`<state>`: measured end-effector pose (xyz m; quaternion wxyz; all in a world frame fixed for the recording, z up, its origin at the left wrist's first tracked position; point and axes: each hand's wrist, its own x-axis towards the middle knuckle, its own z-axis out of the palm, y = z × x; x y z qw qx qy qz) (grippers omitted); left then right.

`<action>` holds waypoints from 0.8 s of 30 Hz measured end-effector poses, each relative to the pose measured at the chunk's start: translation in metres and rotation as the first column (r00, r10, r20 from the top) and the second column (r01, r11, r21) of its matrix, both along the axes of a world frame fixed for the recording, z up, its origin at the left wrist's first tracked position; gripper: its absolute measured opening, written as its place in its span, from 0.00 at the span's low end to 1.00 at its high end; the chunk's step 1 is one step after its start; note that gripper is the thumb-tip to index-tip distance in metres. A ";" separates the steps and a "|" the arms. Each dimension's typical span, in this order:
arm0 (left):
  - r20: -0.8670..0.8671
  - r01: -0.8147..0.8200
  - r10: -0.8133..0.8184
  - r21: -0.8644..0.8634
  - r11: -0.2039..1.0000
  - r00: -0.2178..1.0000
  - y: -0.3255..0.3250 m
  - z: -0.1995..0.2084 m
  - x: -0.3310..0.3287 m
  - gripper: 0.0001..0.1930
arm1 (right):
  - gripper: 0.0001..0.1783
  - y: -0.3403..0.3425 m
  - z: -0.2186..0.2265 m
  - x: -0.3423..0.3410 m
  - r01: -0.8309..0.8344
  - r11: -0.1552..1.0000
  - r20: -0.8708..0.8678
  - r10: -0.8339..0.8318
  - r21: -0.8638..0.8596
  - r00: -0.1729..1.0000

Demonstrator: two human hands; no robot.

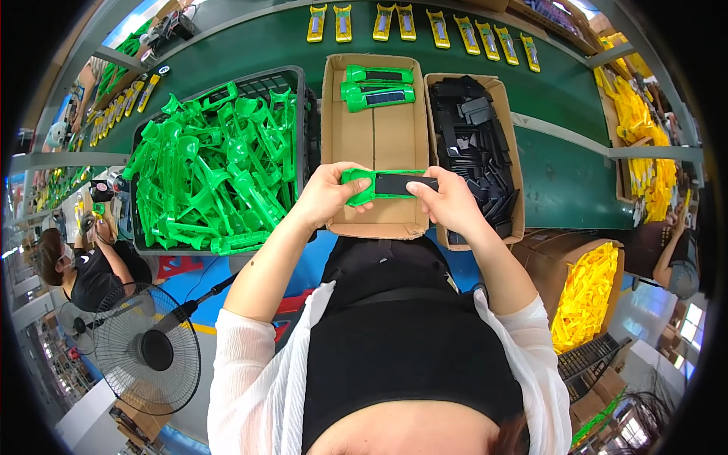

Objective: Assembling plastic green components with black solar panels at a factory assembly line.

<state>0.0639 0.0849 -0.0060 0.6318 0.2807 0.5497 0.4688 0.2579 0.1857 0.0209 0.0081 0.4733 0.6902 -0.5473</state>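
Over the near half of a cardboard box, my left hand [334,196] grips the wide end of a green plastic flashlight-shaped shell [356,179], thumb on its inner face. My right hand [453,199] pinches the other end, its thumb pressing a black rectangular panel [390,185] that lies along the shell's handle. Whether the panel is fully seated I cannot tell. At the far end of the box [361,136] lie several green shells with dark panels [383,97]. A dark crate [302,83] of bare green shells [212,163] stands left; a carton of black panels [478,144] stands right.
Yellow assembled pieces [438,30] stand in a spaced row on the green conveyor belt [265,49]. A carton of yellow parts [584,296] is at the lower right. A floor fan [157,349] stands lower left, near a seated co-worker [91,262]. Another person's arm [673,243] shows far right.
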 end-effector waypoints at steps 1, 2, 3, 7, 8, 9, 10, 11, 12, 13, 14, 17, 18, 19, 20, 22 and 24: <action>-0.024 -0.012 0.012 0.007 1.000 1.000 -0.001 -0.002 0.001 0.08 | 0.16 -0.002 -0.001 -0.001 -0.025 0.996 0.017 0.023 0.081 1.000; -0.024 -0.010 0.010 0.006 1.000 1.000 -0.002 -0.002 0.003 0.08 | 0.16 -0.003 0.000 -0.001 -0.022 0.997 0.018 0.021 0.080 1.000; -0.038 -0.033 0.033 -0.015 0.999 0.999 -0.004 -0.003 0.005 0.08 | 0.16 -0.003 0.001 -0.002 -0.042 0.992 0.037 0.038 0.119 0.999; -0.036 -0.021 0.020 -0.025 0.999 0.999 -0.004 -0.010 0.001 0.07 | 0.13 0.000 -0.010 0.001 -0.060 0.987 0.020 0.058 0.150 0.998; -0.036 -0.023 0.022 -0.025 0.999 0.999 -0.004 -0.011 0.001 0.07 | 0.13 0.001 -0.010 0.000 -0.062 0.987 0.021 0.059 0.149 0.998; -0.010 -0.023 0.023 -0.019 1.000 1.000 -0.003 -0.012 0.000 0.08 | 0.15 0.002 -0.009 -0.001 -0.056 0.993 0.041 0.052 0.101 0.998; 0.014 -0.022 0.022 -0.013 1.000 1.000 -0.003 -0.012 0.000 0.08 | 0.16 0.003 -0.009 -0.002 -0.047 0.997 0.061 0.044 0.053 0.997; 0.013 -0.022 0.023 -0.015 1.000 1.000 -0.004 -0.013 -0.001 0.08 | 0.16 0.004 -0.011 -0.004 -0.048 0.998 0.060 0.045 0.051 0.997; 0.047 -0.030 0.030 -0.013 0.999 0.998 -0.005 -0.014 -0.002 0.09 | 0.18 0.004 -0.014 -0.006 -0.041 0.999 0.044 0.041 0.009 0.998; 0.083 -0.036 0.036 -0.009 0.999 0.996 -0.005 -0.015 -0.003 0.09 | 0.21 0.005 -0.018 -0.006 -0.033 0.999 0.031 0.034 -0.030 0.999; 0.082 -0.033 0.033 -0.009 0.999 0.996 -0.004 -0.015 -0.002 0.09 | 0.21 0.002 -0.027 -0.004 -0.030 0.999 0.030 0.031 -0.031 0.999; 0.025 -0.061 0.062 -0.015 0.998 0.998 -0.004 -0.018 -0.001 0.08 | 0.30 -0.003 -0.031 -0.009 -0.202 0.752 0.285 0.021 0.627 0.958; 0.033 -0.053 0.054 -0.005 0.999 0.998 -0.004 -0.020 -0.003 0.09 | 0.31 0.000 -0.020 -0.009 -0.223 0.768 0.339 0.008 0.601 0.941; 0.042 -0.048 0.047 0.007 0.999 0.998 -0.004 -0.021 -0.003 0.09 | 0.32 0.004 -0.013 -0.008 -0.243 0.781 0.393 -0.003 0.576 0.920; 0.043 -0.051 0.050 0.006 0.999 0.998 -0.005 -0.022 -0.005 0.09 | 0.30 0.007 -0.015 -0.004 -0.245 0.748 0.391 -0.021 0.617 0.920; 0.078 -0.009 0.007 0.019 1.000 0.997 -0.008 -0.023 -0.013 0.09 | 0.28 0.015 -0.031 0.007 -0.132 0.883 0.185 0.052 0.450 0.981; 0.065 0.027 -0.026 -0.019 0.999 0.998 -0.009 -0.023 -0.014 0.09 | 0.19 0.018 -0.039 0.012 0.023 0.992 -0.203 -0.049 -0.127 0.978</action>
